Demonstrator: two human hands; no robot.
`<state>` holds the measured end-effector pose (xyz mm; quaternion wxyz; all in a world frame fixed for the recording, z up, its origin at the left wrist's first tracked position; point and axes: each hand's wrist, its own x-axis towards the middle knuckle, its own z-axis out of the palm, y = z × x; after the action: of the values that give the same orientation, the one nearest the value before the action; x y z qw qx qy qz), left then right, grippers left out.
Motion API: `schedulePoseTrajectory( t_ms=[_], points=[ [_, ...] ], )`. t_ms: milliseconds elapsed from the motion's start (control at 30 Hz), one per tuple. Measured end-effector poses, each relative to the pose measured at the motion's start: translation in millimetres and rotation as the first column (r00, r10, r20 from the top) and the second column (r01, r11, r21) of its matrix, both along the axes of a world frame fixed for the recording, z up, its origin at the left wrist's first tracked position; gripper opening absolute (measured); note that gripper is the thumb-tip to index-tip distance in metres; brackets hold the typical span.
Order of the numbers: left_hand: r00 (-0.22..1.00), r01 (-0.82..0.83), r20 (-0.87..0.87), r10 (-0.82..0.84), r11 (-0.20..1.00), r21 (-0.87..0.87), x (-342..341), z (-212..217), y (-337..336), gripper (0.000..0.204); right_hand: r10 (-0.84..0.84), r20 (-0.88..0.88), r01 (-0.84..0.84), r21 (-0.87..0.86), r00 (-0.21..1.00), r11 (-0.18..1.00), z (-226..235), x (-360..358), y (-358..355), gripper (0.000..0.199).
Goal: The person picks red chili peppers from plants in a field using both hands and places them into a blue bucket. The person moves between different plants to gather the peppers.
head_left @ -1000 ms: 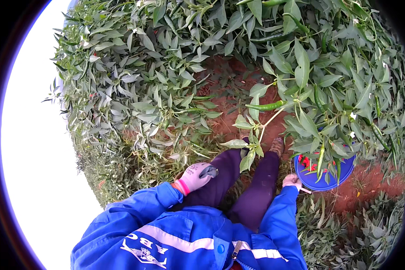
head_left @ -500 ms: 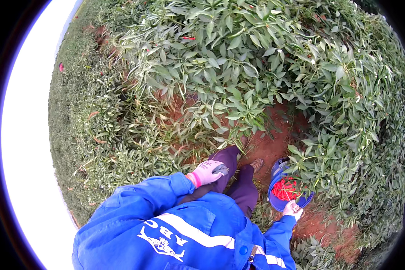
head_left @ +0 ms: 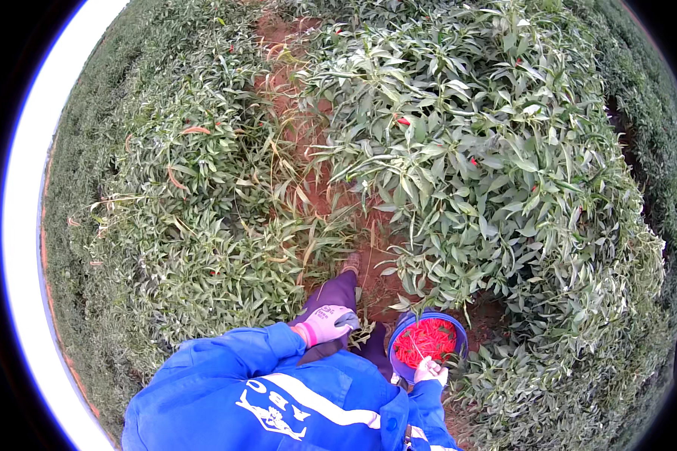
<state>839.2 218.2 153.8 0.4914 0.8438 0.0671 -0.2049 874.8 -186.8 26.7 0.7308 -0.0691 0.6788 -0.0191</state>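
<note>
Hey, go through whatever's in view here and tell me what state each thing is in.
Bucket: mouth up, partly filled
Red peppers: loose in the bucket
Right hand: closed, apparently on the handle
Left hand: gloved, fingers curled
Plants: leafy
Jacket: worn

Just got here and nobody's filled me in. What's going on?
A person in a blue jacket stands among leafy green pepper plants. Their right hand seems closed on the thin handle of a blue bucket, which holds a heap of slender red peppers. The gloved left hand is over the purple trousers, away from the bucket. A few red peppers show among the leaves.
</note>
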Motion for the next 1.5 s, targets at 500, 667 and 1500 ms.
schedulePoseTrajectory(
  t_ms=[500, 667, 1500],
  points=[
    [0.857, -0.516, 0.048, 0.514, 0.855, 0.053, -29, -6, 133, 0.026, 0.748, 0.243, -0.779, 0.052, 0.617, 0.625, -6, 167, 399, 0.023],
    [0.784, -0.607, -0.129, 0.607, 0.794, 0.05, -56, -9, 135, 0.041, 0.876, 0.228, -0.898, -0.012, 0.426, 0.44, -37, 196, 495, 0.029],
    [0.942, -0.335, 0.167, 0.292, 0.763, 0.553, 56, 39, 73, 0.052, 0.834, 0.284, -0.767, -0.598, -0.473, -0.231, 226, 282, 166, 0.043]
  ],
)
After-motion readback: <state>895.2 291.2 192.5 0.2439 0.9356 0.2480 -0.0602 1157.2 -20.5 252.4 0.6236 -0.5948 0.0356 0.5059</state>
